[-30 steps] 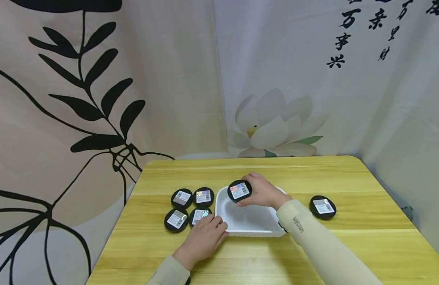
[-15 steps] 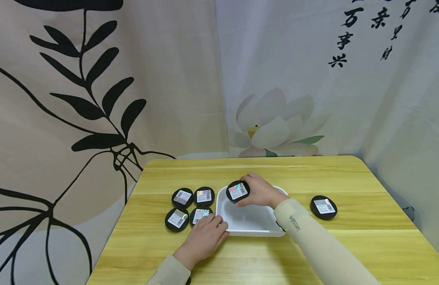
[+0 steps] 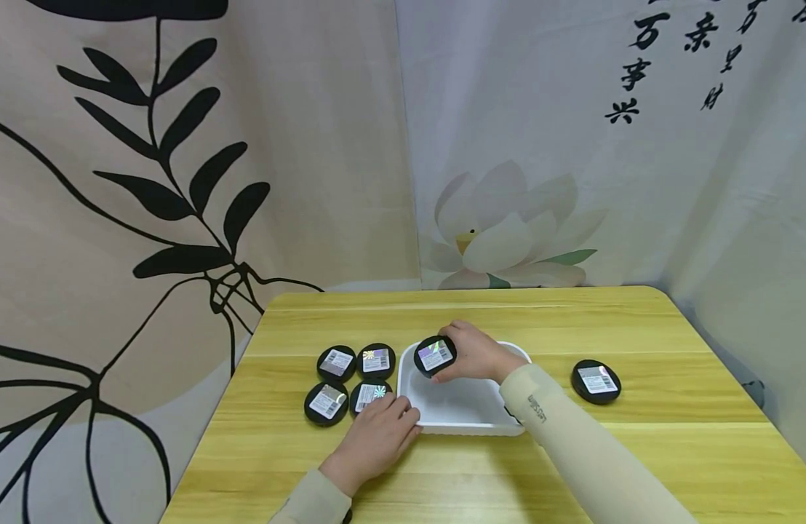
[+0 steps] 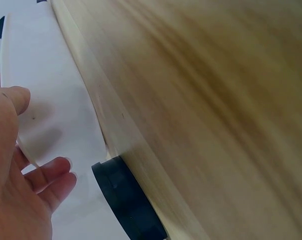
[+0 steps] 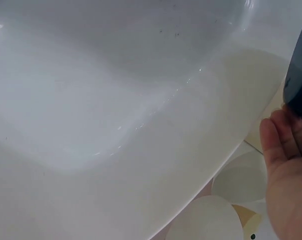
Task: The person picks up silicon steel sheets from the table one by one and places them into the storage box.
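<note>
My right hand [image 3: 479,353] pinches a flat round black container [image 3: 435,356] at its edge, label facing me, above the left part of a white tray [image 3: 471,428]. In the right wrist view the container [image 5: 300,75] shows dark at the right edge, by the fingertips, outside the tray's rim in that view. At the tray's near left corner, my left hand [image 3: 377,437] holds the wall between thumb and fingers. Beside that hand, several matching black containers [image 3: 325,404] lie in a cluster left of the tray; one is partly covered by the fingers.
Another black container [image 3: 596,381], label up, lies alone on the wooden table [image 3: 658,458] to the right of the tray. Behind the table's far edge hangs a printed cloth [image 3: 324,145]. Something small and dark peeks out beside the left cuff [image 3: 318,498].
My right hand has moved slightly left and down over the tray, still holding the container. The left hand and the other containers stay in place; the head view shifts a little.
</note>
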{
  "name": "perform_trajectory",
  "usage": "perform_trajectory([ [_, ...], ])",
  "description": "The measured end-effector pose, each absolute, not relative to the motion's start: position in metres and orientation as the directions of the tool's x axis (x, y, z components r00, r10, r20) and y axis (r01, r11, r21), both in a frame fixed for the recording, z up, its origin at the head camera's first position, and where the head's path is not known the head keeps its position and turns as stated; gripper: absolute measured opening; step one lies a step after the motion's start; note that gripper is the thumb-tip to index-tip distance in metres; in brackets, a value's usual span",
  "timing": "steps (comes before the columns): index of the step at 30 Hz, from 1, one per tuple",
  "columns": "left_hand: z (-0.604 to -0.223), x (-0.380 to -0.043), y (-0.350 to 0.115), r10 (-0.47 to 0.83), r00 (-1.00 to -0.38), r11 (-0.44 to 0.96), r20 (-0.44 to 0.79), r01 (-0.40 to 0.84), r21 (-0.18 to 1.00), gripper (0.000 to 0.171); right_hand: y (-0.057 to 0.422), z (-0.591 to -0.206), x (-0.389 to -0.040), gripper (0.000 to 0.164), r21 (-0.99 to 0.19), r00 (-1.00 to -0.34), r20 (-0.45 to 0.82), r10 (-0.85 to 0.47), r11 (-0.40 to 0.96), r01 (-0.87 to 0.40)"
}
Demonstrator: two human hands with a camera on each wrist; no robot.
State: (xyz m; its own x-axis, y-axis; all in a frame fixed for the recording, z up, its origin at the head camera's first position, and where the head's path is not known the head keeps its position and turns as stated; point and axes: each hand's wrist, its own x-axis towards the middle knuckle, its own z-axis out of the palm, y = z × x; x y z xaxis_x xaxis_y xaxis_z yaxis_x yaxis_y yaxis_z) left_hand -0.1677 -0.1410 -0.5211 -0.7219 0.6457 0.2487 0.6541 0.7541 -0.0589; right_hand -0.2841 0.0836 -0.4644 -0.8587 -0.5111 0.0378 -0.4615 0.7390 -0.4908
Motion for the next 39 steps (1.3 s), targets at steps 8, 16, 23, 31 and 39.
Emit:
perform_trajectory([
  [8, -0.521, -0.167, -0.141, 0.653, -0.709, 0.747, 0.268, 0.661, -0.071, 0.02, 0.081, -0.466, -0.285, 0.091, -0.476, -0.838, 0.004, -0.546, 0.736, -0.482],
  [16, -0.519, -0.166, -0.14, 0.655, -0.705, 0.745, 0.273, 0.663, -0.076, 0.02, 0.08, -0.468, -0.286, 0.091, -0.482, -0.815, -0.014, -0.579, 0.718, -0.502],
  [23, -0.519, -0.166, -0.14, 0.655, -0.697, 0.74, 0.292, 0.669, -0.065, 0.019, 0.078, -0.471, -0.286, 0.093, -0.47, -0.796, -0.031, -0.604, 0.712, -0.522],
  [31, -0.52, -0.165, -0.141, 0.654, -0.698, 0.742, 0.291, 0.667, -0.069, 0.018, 0.073, -0.471, -0.284, 0.09, -0.457, -0.764, -0.024, -0.645, 0.687, -0.565],
  [39, -0.522, -0.167, -0.141, 0.651, -0.707, 0.747, 0.277, 0.662, -0.065, 0.02, 0.07, -0.474, -0.284, 0.087, -0.44, -0.758, -0.04, -0.651, 0.693, -0.571],
])
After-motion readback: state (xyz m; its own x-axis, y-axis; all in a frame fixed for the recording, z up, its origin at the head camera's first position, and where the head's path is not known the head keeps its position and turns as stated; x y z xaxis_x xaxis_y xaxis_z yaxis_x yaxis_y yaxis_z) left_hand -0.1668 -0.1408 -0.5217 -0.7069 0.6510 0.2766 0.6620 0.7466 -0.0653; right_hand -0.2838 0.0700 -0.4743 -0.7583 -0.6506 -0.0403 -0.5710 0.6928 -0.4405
